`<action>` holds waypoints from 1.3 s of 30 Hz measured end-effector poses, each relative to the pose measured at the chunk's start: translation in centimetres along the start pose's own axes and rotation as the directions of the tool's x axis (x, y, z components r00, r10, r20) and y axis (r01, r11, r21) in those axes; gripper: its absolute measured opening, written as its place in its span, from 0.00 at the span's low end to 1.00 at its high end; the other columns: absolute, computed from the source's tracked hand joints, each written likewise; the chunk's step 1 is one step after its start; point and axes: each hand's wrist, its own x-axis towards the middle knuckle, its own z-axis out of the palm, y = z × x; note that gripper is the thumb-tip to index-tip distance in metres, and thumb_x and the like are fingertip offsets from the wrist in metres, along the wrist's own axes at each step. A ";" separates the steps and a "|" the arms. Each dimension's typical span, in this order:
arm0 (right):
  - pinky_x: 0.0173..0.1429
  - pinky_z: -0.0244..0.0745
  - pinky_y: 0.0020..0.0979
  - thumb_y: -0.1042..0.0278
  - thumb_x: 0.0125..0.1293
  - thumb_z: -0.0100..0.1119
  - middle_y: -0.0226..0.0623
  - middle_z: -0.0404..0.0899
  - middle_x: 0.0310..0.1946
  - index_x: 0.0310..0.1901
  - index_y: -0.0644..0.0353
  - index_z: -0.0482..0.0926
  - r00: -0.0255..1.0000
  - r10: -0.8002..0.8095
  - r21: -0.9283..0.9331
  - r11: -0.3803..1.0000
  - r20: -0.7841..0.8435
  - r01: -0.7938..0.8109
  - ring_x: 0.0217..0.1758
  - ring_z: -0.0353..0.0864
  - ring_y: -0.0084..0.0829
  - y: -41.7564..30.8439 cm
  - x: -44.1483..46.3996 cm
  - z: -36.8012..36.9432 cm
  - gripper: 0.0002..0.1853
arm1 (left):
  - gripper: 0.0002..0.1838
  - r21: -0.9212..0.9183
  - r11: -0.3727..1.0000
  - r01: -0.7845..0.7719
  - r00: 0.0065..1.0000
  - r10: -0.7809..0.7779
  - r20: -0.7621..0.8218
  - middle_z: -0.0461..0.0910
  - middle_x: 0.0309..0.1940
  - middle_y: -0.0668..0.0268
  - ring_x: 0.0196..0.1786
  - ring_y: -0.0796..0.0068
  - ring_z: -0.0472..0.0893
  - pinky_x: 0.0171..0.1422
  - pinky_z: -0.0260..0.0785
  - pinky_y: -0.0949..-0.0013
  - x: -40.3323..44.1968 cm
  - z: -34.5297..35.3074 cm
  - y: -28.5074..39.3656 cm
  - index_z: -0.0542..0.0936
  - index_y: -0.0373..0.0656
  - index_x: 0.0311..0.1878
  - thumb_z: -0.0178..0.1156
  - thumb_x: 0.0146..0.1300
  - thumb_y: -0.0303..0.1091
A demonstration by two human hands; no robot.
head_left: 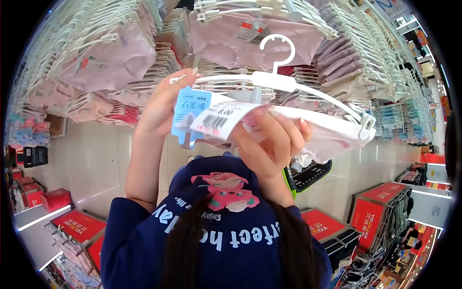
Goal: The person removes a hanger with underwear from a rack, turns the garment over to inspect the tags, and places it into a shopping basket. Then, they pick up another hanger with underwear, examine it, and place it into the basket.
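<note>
1. A pale pink garment is held up in front of the body, hung from a white hanger whose hook points toward the racks.
2. A blue tag with dark characters lies at the garment's left end; across its lower part, a white price label is spread, printed with "8.00" and a barcode.
3. The hanger's left end is clamped by the left hand, beside the blue tag.
4. The label's right end is pinched by the right hand, the fingers bent against the garment's upper edge. The hands are held apart, with the tag and label between them.
5. Beyond the hanger, pink garments are hung in dense rows on white hangers — more rows are seen to the left and right, with blue items at the far right.
6. Below, a dark blue shirt with a pink print is worn, and a black basket with a green edge is partly hidden by the right arm.
7. Red display boxes are stood on the tiled floor — at both sides of the body.
</note>
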 end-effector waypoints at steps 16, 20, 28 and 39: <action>0.52 0.59 0.36 0.70 0.39 0.61 0.21 0.79 0.31 0.26 0.48 0.81 0.992 0.090 0.305 0.946 0.091 -0.113 0.37 0.70 0.26 4.2 2.5 -3.1 0.09 | 0.09 0.184 0.969 -0.164 0.929 0.215 -0.302 0.70 0.24 0.70 0.27 0.85 0.72 0.31 0.67 0.79 -2.0 0.8 -0.4 0.68 0.39 0.34 0.46 0.63 0.35; 0.48 0.63 0.33 0.71 0.32 0.59 0.30 0.78 0.34 0.19 0.51 0.79 0.990 0.118 0.451 0.881 0.075 -0.139 0.39 0.69 0.31 5.4 2.9 -4.1 0.06 | 0.12 0.038 0.982 -0.184 0.945 0.188 -0.268 0.74 0.29 0.64 0.32 0.73 0.77 0.36 0.72 0.69 -2.8 -1.2 -0.8 0.70 0.40 0.38 0.43 0.64 0.39; 0.43 0.64 0.29 0.80 0.30 0.59 0.36 0.78 0.33 0.16 0.55 0.76 0.982 0.165 0.574 0.797 0.094 -0.189 0.38 0.71 0.34 5.5 2.8 -4.9 0.07 | 0.12 0.036 0.989 -0.143 0.935 0.146 -0.323 0.72 0.29 0.64 0.31 0.75 0.76 0.35 0.71 0.71 -3.2 -0.8 -0.9 0.68 0.39 0.39 0.43 0.65 0.39; 0.37 0.65 0.27 0.84 0.29 0.57 0.34 0.78 0.29 0.17 0.58 0.74 0.966 0.249 0.649 0.725 0.068 -0.232 0.34 0.72 0.33 5.0 2.3 -4.7 0.10 | 0.10 0.120 0.986 -0.120 0.915 0.157 -0.373 0.67 0.20 0.72 0.21 0.86 0.68 0.23 0.59 0.81 -3.5 -0.7 -1.6 0.68 0.40 0.35 0.43 0.64 0.38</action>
